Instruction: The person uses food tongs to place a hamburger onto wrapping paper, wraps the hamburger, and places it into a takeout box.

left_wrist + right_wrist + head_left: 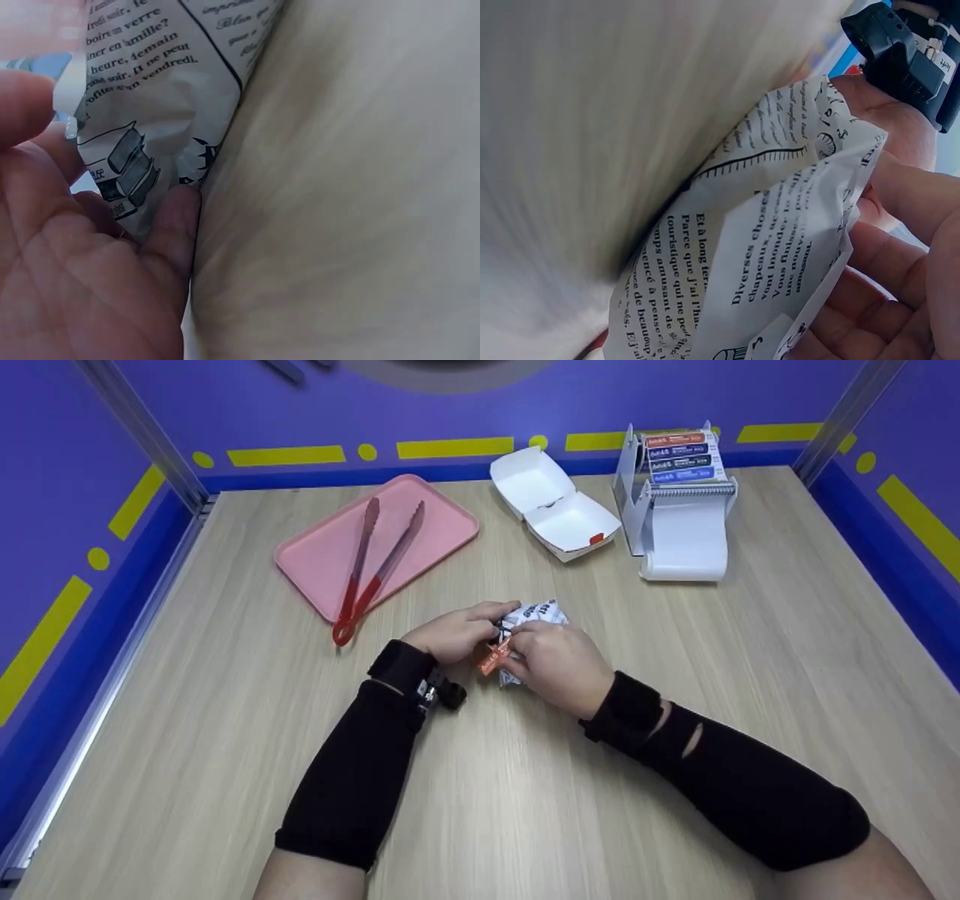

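Observation:
A packet wrapped in white printed paper (pixel 534 613) lies on the table between both hands. My left hand (pixel 454 634) grips its left side; in the left wrist view the thumb lies along the paper (pixel 161 127) near the tabletop. Over the packet, my right hand (pixel 566 664) pinches a small orange sticker (pixel 491 660) between thumb and fingers. The right wrist view shows the folded paper (pixel 772 225) with the right fingers (pixel 885 300) beside it, while the sticker is hidden there. Part of the packet is covered by the right hand.
A pink tray (pixel 315 559) stands at back left, with red-handled tongs (pixel 366 577) lying across its front edge. An unfolded white carton box (pixel 570 514) sits at the back. Right of it stands a label dispenser (pixel 634 502) with several coloured rolls.

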`<state>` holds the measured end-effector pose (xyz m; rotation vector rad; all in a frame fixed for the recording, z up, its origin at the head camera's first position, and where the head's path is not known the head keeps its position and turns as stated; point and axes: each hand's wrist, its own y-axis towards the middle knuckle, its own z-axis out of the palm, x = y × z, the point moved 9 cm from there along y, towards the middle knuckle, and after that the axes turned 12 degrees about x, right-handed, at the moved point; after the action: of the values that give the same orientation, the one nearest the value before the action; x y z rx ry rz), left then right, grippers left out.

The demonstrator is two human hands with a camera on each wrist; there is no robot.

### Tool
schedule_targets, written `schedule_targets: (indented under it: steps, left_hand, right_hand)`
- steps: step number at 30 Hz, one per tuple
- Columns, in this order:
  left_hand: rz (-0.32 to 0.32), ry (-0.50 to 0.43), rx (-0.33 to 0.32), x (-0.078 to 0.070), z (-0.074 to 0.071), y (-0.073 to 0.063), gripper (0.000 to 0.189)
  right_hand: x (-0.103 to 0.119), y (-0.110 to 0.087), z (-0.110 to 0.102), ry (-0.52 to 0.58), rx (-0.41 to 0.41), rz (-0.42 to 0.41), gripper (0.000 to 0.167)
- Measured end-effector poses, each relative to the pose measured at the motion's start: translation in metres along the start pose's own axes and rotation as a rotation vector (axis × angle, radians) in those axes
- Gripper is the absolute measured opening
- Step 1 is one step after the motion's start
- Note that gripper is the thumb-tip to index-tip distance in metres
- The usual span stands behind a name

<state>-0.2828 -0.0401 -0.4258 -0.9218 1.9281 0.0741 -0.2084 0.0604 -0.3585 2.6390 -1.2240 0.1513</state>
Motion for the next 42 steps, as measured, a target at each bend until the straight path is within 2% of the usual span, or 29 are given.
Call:
schedule_targets:
  steps: [4, 9, 13, 17, 19, 22, 25, 28, 32, 36, 39, 42]
  left_hand:
    - [0.020, -0.014, 0.008, -0.002, 0.002, 0.001, 0.060]
    - [0.045, -0.075, 0.035, -0.002, 0.004, 0.002, 0.071]
    - [0.074, -0.128, 0.070, -0.002, 0.007, 0.002, 0.082]
    - [0.092, -0.137, 0.094, -0.004, 0.008, 0.003, 0.089]
    - [0.089, -0.121, 0.095, -0.005, 0.009, 0.002, 0.089]
    - [0.104, -0.093, 0.096, -0.007, 0.010, 0.003, 0.084]
    - [0.128, -0.081, 0.099, -0.010, 0.011, 0.005, 0.079]
    - [0.138, -0.074, 0.093, -0.012, 0.010, 0.006, 0.081]
    - [0.056, -0.058, 0.047, -0.008, 0.007, 0.004, 0.090]
    - [-0.087, -0.039, -0.054, -0.003, 0.001, 0.001, 0.096]
    - [-0.165, -0.055, -0.157, -0.003, -0.003, -0.001, 0.091]
    - [-0.209, -0.082, -0.251, -0.006, -0.006, -0.005, 0.079]
  right_hand:
    - [0.003, 0.000, 0.001, -0.031, 0.009, -0.029, 0.025]
    - [0.006, -0.002, 0.001, -0.031, 0.020, -0.103, 0.023]
    - [0.001, -0.003, 0.001, 0.064, 0.086, -0.151, 0.024]
    - [-0.016, -0.002, 0.003, 0.233, 0.204, -0.145, 0.027]
    - [-0.027, -0.001, 0.005, 0.303, 0.259, -0.124, 0.034]
    - [-0.042, 0.001, 0.014, 0.370, 0.345, -0.095, 0.053]
    - [-0.053, 0.000, 0.024, 0.390, 0.418, -0.078, 0.073]
    - [-0.057, -0.001, 0.030, 0.390, 0.456, -0.068, 0.084]
    - [-0.059, -0.001, 0.031, 0.374, 0.459, -0.034, 0.092]
    - [-0.063, 0.000, 0.031, 0.360, 0.448, 0.039, 0.090]
    - [-0.069, 0.001, 0.032, 0.343, 0.439, 0.110, 0.089]
    - [-0.074, 0.003, 0.033, 0.316, 0.431, 0.174, 0.089]
